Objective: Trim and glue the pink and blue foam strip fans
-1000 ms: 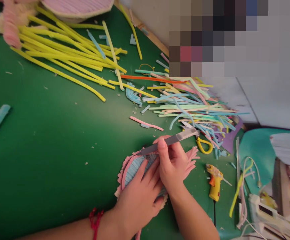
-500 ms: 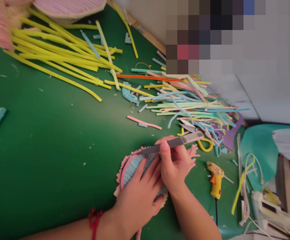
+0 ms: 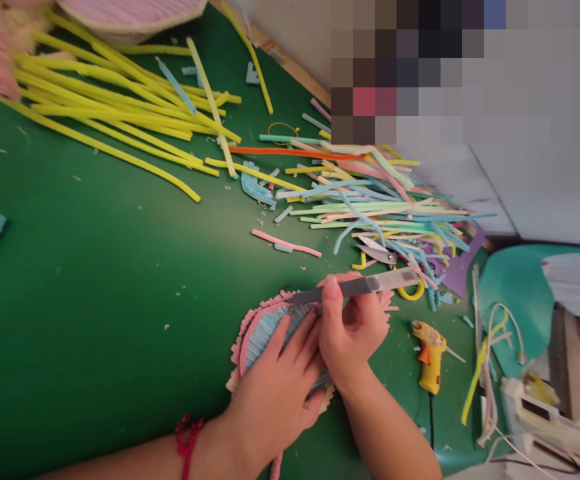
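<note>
Green table (image 3: 95, 267), littered: yellow stems (image 3: 120, 113) lie far left, a mixed heap of coloured strips (image 3: 370, 207) far right, a short pink strip (image 3: 287, 243) between heap and hands. Scissors (image 3: 377, 250) rest at the heap's near edge, a yellow handle partly hidden by the slim grey tool (image 3: 360, 287). Yellow glue gun (image 3: 430, 360) lies to the right, apart from both hands, its cord running toward the near side. Containers: a brown box-like shape (image 3: 560, 350) at the right edge shows something pinkish, contents too unclear to name. The blue-and-pink craft piece (image 3: 265, 337) sits near centre on the table, its middle covered by the left hand (image 3: 273, 387), which lies palm down, fingers slightly spread, red bracelet (image 3: 189, 447) at the wrist. The right hand (image 3: 353, 333) pinches the grey tool between thumb and fingers, tip at the piece's far pink edge; contact cannot be told. Against one second earlier: tool tip sits further right along that edge, its rear end has swung off the scissors' pivot, and the left hand holds its place.
</note>
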A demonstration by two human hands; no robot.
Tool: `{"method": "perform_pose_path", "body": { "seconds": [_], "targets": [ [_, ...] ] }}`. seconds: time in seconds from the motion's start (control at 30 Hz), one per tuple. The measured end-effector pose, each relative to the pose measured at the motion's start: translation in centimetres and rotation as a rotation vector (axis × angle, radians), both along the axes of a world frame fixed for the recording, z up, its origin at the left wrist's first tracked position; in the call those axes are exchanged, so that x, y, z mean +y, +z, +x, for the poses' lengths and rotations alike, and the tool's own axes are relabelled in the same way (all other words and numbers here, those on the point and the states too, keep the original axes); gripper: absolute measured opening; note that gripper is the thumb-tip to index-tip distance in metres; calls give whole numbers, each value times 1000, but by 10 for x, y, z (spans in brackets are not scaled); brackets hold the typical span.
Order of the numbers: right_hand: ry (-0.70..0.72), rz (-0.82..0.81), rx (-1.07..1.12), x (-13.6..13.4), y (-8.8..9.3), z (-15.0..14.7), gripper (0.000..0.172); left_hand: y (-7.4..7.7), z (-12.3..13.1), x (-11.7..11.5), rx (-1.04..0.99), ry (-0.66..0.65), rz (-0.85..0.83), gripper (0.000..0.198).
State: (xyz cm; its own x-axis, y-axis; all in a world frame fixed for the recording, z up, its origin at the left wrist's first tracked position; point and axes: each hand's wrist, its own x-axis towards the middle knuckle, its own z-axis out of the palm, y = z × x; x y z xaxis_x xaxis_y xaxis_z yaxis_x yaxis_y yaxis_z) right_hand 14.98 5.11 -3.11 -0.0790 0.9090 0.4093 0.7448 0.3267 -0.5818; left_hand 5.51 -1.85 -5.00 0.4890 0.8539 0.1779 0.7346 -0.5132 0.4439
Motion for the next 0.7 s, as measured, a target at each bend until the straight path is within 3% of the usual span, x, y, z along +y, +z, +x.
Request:
{"method": "perform_pose_path", "body": {
  "seconds": [0.17,0.4,0.7],
  "targets": [
    [-44,-5,75,0,-1,0,8,0,0,0,-8,18,13,44],
    [106,-128,134,4,-1,2,8,1,0,0,-5,12,-4,48],
    [86,-194,196,3,0,1,6,2,0,0,22,-8,-10,49]
  ]
}}
